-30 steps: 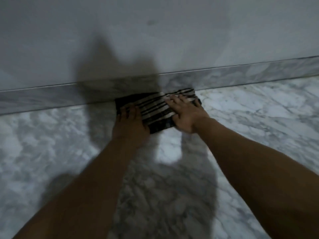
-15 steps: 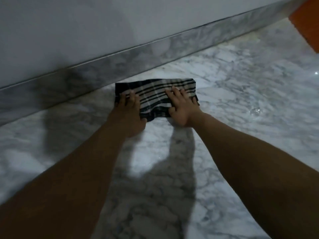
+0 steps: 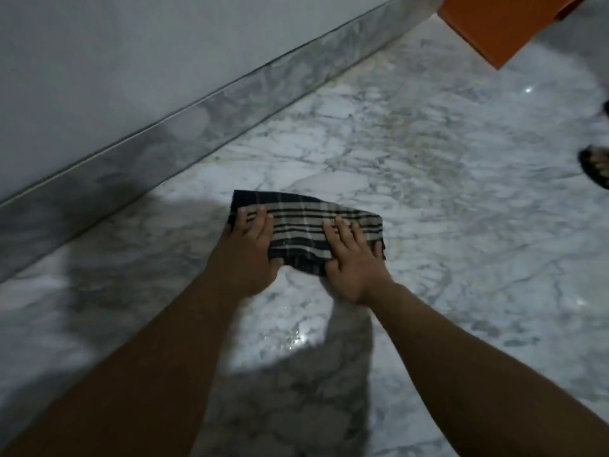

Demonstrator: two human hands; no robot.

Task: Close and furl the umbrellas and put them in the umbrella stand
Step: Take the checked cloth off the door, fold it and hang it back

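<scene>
both hands press flat on a folded plaid cloth [image 3: 309, 234] lying on the marble floor [image 3: 428, 199]. the left hand [image 3: 245, 249] covers the cloth's left end with its fingers straight and spread wide, and the right hand [image 3: 354, 258] lies the same way over the right end, holding nothing in a curl. the cloth sits near the marble skirting [image 3: 138, 153] but apart from it, out on the open floor.

no umbrella and no umbrella stand show here, so the task's own things are out of view (the plaid piece may be an umbrella's cover, but that cannot be told). as a judgement, the cloth is light, soft and limp: it will sag and unfold if lifted by one corner, so it is better taken by pinching both short ends together or by sliding fingers under the folded edge nearest the person. it will slip easily, since the floor is polished and glossy, with bright glints and perhaps a few wet spots.

the room is dim, with the person's shadow falling across the floor and the plain pale wall [image 3: 131, 61]. an orange box-like thing [image 3: 501, 24] sits at the top right, and a foot in a dark sandal [image 3: 596, 166] shows at the right edge.
</scene>
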